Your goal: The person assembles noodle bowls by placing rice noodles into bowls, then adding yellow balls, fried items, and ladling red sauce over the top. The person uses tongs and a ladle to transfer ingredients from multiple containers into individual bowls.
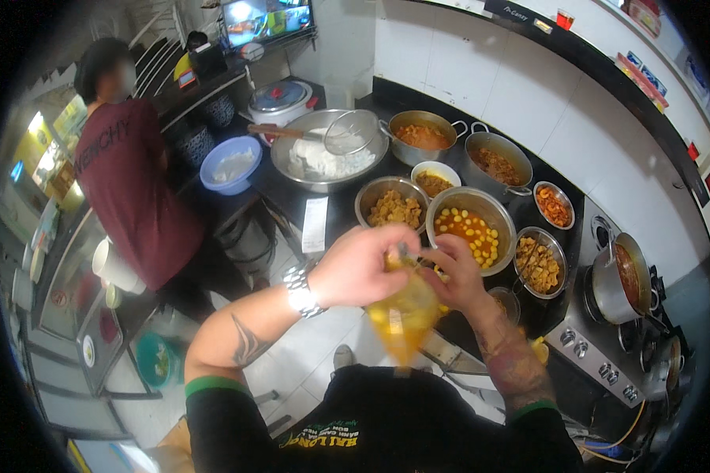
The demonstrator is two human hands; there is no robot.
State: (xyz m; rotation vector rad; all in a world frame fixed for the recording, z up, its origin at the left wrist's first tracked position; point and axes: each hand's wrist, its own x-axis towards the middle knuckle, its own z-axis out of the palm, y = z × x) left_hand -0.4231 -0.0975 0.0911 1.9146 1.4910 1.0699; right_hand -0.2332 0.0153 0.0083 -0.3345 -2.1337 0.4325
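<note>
My left hand (377,266) and my right hand (454,273) meet at the gathered neck of a clear plastic bag (402,314), fingers pinched around it. Yellow-orange liquid fills the bag, which tapers downward and hangs in front of my body. A little blur covers the fingertips and hides detail at the neck. Just beyond the hands stands a metal pot (484,199) of orange broth with small yellow round pieces. To its left is a metal bowl (361,206) of brown chunks.
A wide metal basin (279,158) of white noodle-like food carries a strainer (351,132). More pots and bowls of food crowd the black counter; a large pot (605,292) sits on the stove at right. A paper slip (315,225) lies on the counter edge. Another person (134,181) stands at left.
</note>
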